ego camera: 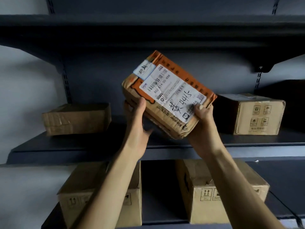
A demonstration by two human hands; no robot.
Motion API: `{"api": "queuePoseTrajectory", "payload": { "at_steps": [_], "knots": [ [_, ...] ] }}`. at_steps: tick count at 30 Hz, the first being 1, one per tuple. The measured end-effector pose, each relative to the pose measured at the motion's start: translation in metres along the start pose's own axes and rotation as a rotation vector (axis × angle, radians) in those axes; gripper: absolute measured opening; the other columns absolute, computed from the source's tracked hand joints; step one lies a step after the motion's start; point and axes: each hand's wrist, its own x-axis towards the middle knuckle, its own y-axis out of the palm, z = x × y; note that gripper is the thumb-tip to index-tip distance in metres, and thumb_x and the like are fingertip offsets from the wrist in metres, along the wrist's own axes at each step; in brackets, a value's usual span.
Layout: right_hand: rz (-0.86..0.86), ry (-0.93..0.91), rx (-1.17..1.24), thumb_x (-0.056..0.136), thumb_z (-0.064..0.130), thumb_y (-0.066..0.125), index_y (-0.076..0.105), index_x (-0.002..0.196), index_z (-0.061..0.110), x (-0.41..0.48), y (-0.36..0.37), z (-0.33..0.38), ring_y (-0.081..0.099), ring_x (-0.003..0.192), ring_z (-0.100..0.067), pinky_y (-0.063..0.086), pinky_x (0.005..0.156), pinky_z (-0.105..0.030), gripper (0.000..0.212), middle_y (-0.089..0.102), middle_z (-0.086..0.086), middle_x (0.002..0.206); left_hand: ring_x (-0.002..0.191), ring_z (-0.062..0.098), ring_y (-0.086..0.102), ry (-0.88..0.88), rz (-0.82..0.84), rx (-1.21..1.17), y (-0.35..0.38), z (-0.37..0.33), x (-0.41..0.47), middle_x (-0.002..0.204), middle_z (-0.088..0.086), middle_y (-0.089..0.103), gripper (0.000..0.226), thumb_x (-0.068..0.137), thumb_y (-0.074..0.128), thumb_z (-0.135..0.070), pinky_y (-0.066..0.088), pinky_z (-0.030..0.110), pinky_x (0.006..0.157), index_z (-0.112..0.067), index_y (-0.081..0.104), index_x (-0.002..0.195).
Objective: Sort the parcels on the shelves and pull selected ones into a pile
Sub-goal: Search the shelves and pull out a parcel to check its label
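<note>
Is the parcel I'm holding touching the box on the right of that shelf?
Apart. The head view shows the held parcel lifted and tilted, with a dark gap between its right edge and the box.

We find open middle shelf (pixel 99 146) between the flattened box (pixel 76 119) and right box (pixel 257 114).
</note>
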Motion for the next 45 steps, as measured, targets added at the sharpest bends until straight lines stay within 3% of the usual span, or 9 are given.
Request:
{"api": "queuePoseTrajectory", "payload": {
  "at_steps": [4, 8, 12, 16, 20, 24, 33, 38, 45],
  "knots": [
    [-0.083, 0.009, -0.125, 0.072, 0.049, 0.092, 0.028, 0.15, 0.008, -0.034, 0.005, -0.011, 0.05, 0.141, -0.042, 0.04, 0.113, -0.068, 0.109, 0.053, -0.021, 0.151, 0.141, 0.026, 0.052, 0.052, 0.109, -0.018, -0.002, 0.018, -0.012, 0.158, 0.002, 0.049, 0.133, 0.061, 0.09, -0.068, 0.039, 0.056, 0.117, -0.032, 0.015, 0.164],
    [-0.063, -0.005, -0.224, 0.071, 0.053, 0.092, 0.028, 0.146, -0.003, -0.058, -0.002, 0.0, 0.047, 0.142, -0.044, 0.037, 0.117, -0.066, 0.113, 0.047, -0.03, 0.15, 0.143, 0.032, 0.05, 0.096, 0.235, 0.018, 0.001, 0.024, -0.023, 0.157, 0.012, 0.049, 0.122, 0.067, 0.092, -0.051, 0.037, 0.057, 0.118, -0.018, 0.024, 0.162],
    [-0.1, 0.007, -0.22, 0.073, 0.059, 0.087, 0.034, 0.141, 0.002, -0.082, -0.014, 0.017, 0.045, 0.143, -0.044, 0.034, 0.117, -0.07, 0.103, 0.039, -0.029, 0.154, 0.143, 0.04, 0.047, 0.073, 0.297, -0.011, 0.018, 0.03, -0.036, 0.156, 0.019, 0.048, 0.118, 0.068, 0.091, -0.046, 0.035, 0.063, 0.117, -0.012, 0.027, 0.161],
    [-0.108, -0.002, -0.229, 0.077, 0.056, 0.084, 0.033, 0.15, 0.013, -0.106, -0.025, 0.039, 0.049, 0.143, -0.034, 0.032, 0.12, -0.065, 0.099, 0.052, -0.014, 0.152, 0.14, 0.041, 0.05, 0.052, 0.267, -0.041, 0.053, 0.035, -0.058, 0.152, 0.02, 0.051, 0.114, 0.064, 0.091, -0.049, 0.036, 0.066, 0.116, -0.011, 0.037, 0.157],
    [-0.089, 0.021, -0.243, 0.084, 0.058, 0.079, 0.029, 0.159, 0.011, -0.137, -0.051, 0.075, 0.044, 0.145, -0.042, 0.032, 0.119, -0.067, 0.102, 0.046, -0.021, 0.157, 0.137, 0.044, 0.053, 0.055, 0.267, -0.055, 0.095, 0.045, -0.081, 0.149, 0.021, 0.055, 0.103, 0.066, 0.09, -0.045, 0.037, 0.07, 0.113, -0.01, 0.045, 0.152],
    [-0.097, 0.012, -0.213, 0.084, 0.072, 0.069, 0.024, 0.164, 0.016, -0.179, -0.084, 0.124, 0.045, 0.147, -0.031, 0.038, 0.118, -0.052, 0.107, 0.049, -0.01, 0.158, 0.132, 0.041, 0.058, 0.086, 0.278, -0.036, 0.158, 0.062, -0.118, 0.144, 0.021, 0.059, 0.081, 0.074, 0.071, -0.033, 0.042, 0.07, 0.11, -0.007, 0.049, 0.148],
    [-0.162, 0.075, -0.124, 0.087, 0.063, 0.073, 0.017, 0.163, 0.002, -0.307, -0.21, 0.208, 0.044, 0.143, -0.048, 0.045, 0.111, -0.055, 0.112, 0.042, -0.03, 0.157, 0.127, 0.042, 0.061, 0.002, 0.387, 0.061, 0.288, 0.153, -0.2, 0.137, 0.02, 0.065, 0.076, 0.073, 0.071, -0.03, 0.046, 0.071, 0.105, -0.005, 0.054, 0.143],
    [-0.296, 0.141, -0.117, 0.08, 0.054, 0.083, 0.019, 0.164, 0.022, -0.389, -0.28, 0.227, 0.047, 0.139, -0.052, 0.048, 0.102, -0.071, 0.11, 0.044, -0.026, 0.157, 0.131, 0.04, 0.06, -0.161, 0.523, 0.108, 0.346, 0.229, -0.243, 0.142, 0.016, 0.063, 0.077, 0.078, 0.069, -0.035, 0.044, 0.07, 0.107, -0.012, 0.049, 0.149],
    [-0.754, 0.127, -0.074, 0.068, 0.05, 0.09, 0.048, 0.152, 0.025, -0.49, -0.353, 0.217, 0.058, 0.131, -0.045, 0.059, 0.088, -0.06, 0.096, 0.057, -0.021, 0.148, 0.139, 0.033, 0.054, -0.615, 0.777, 0.104, 0.393, 0.365, -0.3, 0.151, 0.007, 0.056, 0.106, 0.075, 0.074, -0.075, 0.046, 0.061, 0.109, -0.026, 0.033, 0.16]
  ]
}}
